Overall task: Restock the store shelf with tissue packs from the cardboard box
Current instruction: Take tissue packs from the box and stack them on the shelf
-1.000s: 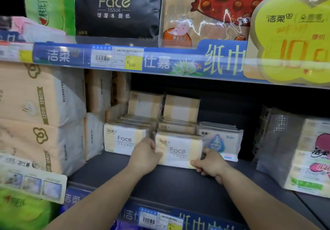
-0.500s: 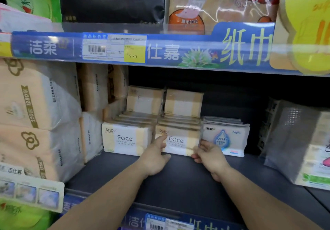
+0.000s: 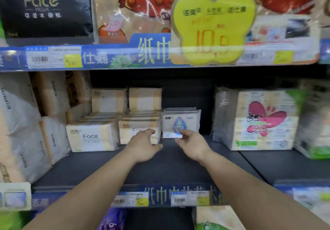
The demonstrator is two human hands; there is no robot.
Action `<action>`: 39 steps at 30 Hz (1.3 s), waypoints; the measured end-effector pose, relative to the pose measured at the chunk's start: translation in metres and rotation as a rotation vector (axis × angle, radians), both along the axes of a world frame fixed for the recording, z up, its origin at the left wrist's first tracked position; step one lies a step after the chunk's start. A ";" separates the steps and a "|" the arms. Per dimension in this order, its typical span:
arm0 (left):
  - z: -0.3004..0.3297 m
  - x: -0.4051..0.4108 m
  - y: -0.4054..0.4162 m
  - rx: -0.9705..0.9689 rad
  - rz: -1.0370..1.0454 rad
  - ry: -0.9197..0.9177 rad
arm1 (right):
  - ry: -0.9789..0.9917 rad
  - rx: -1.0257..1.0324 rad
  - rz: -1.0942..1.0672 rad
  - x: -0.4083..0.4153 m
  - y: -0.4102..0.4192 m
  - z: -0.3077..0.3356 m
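Two rows of cream "Face" tissue packs stand on the dark shelf (image 3: 160,167). One front pack (image 3: 91,137) is at the left and the other (image 3: 127,131) sits just right of it. My left hand (image 3: 142,146) hovers in front of that second pack with relaxed fingers, holding nothing. A white pack with a blue drop print (image 3: 180,120) stands to the right. My right hand (image 3: 193,144) is at its lower front edge, fingertips touching or nearly touching it; blur hides which. The cardboard box is out of view.
Large wrapped tissue bundles fill the shelf's left side (image 3: 19,122), and a pink-flower bundle (image 3: 264,120) stands at the right. A yellow price sign (image 3: 212,28) hangs from the upper shelf rail (image 3: 110,58). Bare shelf lies between the white pack and the right bundle.
Both hands have let go of the second Face pack, which now sits pushed back level with its row. My right hand moved right to the white and blue pack. The view shifted right.
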State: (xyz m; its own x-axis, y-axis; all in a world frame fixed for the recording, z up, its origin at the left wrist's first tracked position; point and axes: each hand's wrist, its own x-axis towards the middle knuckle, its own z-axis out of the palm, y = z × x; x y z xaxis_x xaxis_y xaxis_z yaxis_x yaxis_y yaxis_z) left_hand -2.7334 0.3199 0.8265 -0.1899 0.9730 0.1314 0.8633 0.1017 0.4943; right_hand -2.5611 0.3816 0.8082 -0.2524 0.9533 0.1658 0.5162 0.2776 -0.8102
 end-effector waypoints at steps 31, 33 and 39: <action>-0.113 0.895 -0.063 -0.135 -1.206 0.376 | -0.571 -0.330 -1.157 0.850 -0.288 -0.095; -0.127 0.924 -0.044 -0.172 -1.227 0.367 | -0.534 -0.356 -1.168 0.881 -0.271 -0.103; -0.170 0.998 0.017 -0.329 -1.238 0.315 | -0.493 -0.497 -1.110 0.964 -0.219 -0.145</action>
